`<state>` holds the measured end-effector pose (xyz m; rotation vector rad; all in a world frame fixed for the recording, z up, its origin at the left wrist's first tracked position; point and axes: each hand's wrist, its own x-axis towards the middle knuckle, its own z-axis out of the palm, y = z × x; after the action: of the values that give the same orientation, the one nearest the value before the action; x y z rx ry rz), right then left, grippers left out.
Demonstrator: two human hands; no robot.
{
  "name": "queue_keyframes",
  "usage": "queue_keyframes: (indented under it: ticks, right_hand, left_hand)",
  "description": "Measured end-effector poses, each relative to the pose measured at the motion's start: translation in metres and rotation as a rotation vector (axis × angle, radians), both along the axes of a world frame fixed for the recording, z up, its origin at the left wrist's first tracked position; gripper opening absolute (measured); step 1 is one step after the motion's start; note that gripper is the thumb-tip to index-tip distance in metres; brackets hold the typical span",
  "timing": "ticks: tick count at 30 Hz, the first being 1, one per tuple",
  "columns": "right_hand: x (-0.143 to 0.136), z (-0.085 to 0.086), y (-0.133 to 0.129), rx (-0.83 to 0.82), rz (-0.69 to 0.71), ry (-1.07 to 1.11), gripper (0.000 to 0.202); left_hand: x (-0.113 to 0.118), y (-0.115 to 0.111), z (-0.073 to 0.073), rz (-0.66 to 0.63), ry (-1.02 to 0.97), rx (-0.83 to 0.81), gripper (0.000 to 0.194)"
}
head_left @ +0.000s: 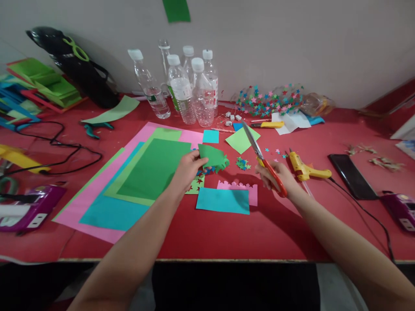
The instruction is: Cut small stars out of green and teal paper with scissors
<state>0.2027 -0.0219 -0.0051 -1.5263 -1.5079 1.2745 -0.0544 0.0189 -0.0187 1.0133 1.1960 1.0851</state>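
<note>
Between the thumb and fingers of my left hand (pixel 191 166) is a piece of green paper (pixel 211 156), raised above the table. Green scraps with cut edges show just behind its lower right corner. My right hand (pixel 275 175) grips a pair of scissors (pixel 266 166) with orange-red handles, the blades pointing up and left, apart from the paper. A small heap of paper stars (pixel 242 163) lies between the hands. Below them are a blue paper rectangle (pixel 223 201) and a notched pink strip (pixel 253 194). Star-shaped holes pierce a light green piece (pixel 197 185) under my left hand.
Stacked coloured sheets (pixel 155 166) lie at left. Several plastic bottles (pixel 181 95) stand by the wall. A yellow glue gun (pixel 304 167) with its cord and a black phone (pixel 352 176) are at right. A yellow cutter (pixel 272 125) lies behind, near a star-covered bottle (pixel 269 100).
</note>
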Motion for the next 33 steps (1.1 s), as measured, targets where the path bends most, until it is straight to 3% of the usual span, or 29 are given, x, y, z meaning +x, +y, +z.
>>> queue_keyframes:
  ticks: [4,8,11,13,17,21,24,28,29,30,33]
  right_hand:
    - [0.017,-0.017,0.000,0.061,-0.145,0.084,0.041]
    - [0.020,-0.026,0.002,0.114,-0.230,0.163,0.034]
    - [0.018,-0.026,0.001,0.142,-0.224,0.204,0.033]
    - [0.017,-0.026,0.000,0.137,-0.216,0.246,0.033]
    - [0.015,-0.028,0.000,0.087,-0.204,0.237,0.036]
    - [0.015,-0.028,0.000,0.116,-0.212,0.219,0.036]
    - [0.015,-0.029,0.000,0.122,-0.210,0.214,0.035]
    - [0.013,-0.028,0.000,0.123,-0.207,0.214,0.037]
    - [0.012,-0.028,-0.001,0.132,-0.207,0.211,0.039]
    - [0.012,-0.027,-0.001,0.139,-0.210,0.207,0.040]
    - [0.011,-0.026,-0.002,0.152,-0.214,0.199,0.042]
  left_hand:
    - [0.007,0.000,0.005,-0.039,0.040,-0.006,0.030]
    - [0.017,0.005,0.009,-0.023,0.129,0.008,0.022]
    - [0.031,0.023,0.007,-0.002,0.270,0.055,0.020]
    - [0.045,0.039,0.006,-0.036,0.273,0.043,0.024]
    - [0.070,0.064,0.003,-0.026,0.297,0.062,0.015]
    - [0.066,0.062,0.004,0.008,0.370,0.158,0.020]
    - [0.048,0.041,0.013,-0.180,0.506,0.260,0.020]
    - [0.032,0.004,0.026,-0.871,0.800,0.304,0.030]
    - [0.031,-0.003,0.027,-0.982,0.865,0.323,0.034]
    - [0.032,-0.009,0.026,-1.045,0.925,0.336,0.038]
    - [0.035,-0.021,0.019,-1.050,1.089,0.413,0.037]
